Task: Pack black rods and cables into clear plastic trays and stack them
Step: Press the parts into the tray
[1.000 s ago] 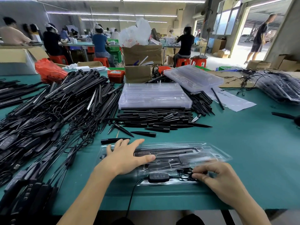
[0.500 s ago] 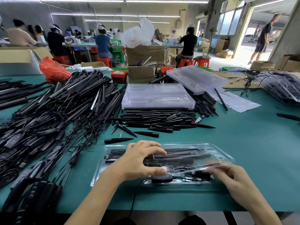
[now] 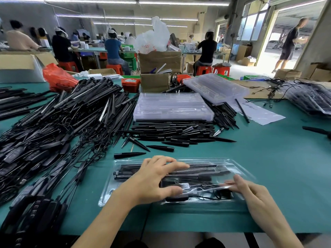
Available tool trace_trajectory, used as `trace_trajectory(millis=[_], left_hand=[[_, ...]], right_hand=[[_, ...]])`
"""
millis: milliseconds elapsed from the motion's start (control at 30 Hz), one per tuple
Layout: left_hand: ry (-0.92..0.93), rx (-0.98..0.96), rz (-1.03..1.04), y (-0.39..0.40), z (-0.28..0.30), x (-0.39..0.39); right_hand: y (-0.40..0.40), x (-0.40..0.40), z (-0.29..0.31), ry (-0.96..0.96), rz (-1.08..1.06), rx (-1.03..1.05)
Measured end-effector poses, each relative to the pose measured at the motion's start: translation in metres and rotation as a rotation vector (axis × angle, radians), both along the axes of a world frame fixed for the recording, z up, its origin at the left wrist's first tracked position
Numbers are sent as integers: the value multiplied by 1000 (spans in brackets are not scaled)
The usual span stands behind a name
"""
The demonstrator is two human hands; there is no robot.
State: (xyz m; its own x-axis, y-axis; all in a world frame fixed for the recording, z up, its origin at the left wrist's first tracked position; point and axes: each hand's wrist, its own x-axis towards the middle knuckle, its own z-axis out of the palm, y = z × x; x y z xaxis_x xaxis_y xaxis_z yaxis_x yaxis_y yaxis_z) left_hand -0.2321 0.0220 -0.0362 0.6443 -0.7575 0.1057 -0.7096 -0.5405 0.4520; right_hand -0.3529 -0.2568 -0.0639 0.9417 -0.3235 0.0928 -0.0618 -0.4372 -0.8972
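Our left hand [image 3: 154, 181] presses spread fingers on the clear plastic tray [image 3: 240, 169] of black rods [image 3: 206, 171], lying near us on the green worktop [image 3: 268, 149]; our right hand [image 3: 254, 196] pinches its thin clear lid edge [image 3: 215, 187].

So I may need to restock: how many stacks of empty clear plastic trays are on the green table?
2. One flat stack lies behind the loose black spikes mid-table; one tilted stack sits behind it to the right, near the brown cardboard boxes. Others may be hidden.
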Motion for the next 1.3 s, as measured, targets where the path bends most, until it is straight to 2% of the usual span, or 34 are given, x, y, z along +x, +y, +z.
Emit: trace_trajectory(millis=[167, 300, 467, 633, 700, 833, 1000, 1167, 1233, 1300], left_hand=[[39, -175, -181, -19, 5, -24], [-178, -120, -233, -27, 3, -31], [-371, 2, -239, -30, 0, -36], [-678, 15, -196, -34, -9, -41], [-742, 42, -155, -36, -12, -47], [-694, 131, -51, -46, -14, -61], [-695, 252, -23, -51, -19, -68], [-731, 300, -32, -52, -20, -60], [-718, 303, -39, -50, -22, -55], [-698, 312, -42, -50, -23, -51]], right_hand=[[2, -7, 4, -73, 54, -72], [7, -7, 3, -105, 150, -281], [13, -4, 3, -108, 121, -329], [15, -1, -4, -178, 42, -332], [18, 1, -5, -193, 27, -351], [16, 1, -6, -165, 49, -412], [13, -2, -2, -162, 130, -437], [-2, -7, 17, -143, 274, -262], [-14, -13, 22, -127, 245, -194], [-29, -18, 20, -219, 47, -139]])
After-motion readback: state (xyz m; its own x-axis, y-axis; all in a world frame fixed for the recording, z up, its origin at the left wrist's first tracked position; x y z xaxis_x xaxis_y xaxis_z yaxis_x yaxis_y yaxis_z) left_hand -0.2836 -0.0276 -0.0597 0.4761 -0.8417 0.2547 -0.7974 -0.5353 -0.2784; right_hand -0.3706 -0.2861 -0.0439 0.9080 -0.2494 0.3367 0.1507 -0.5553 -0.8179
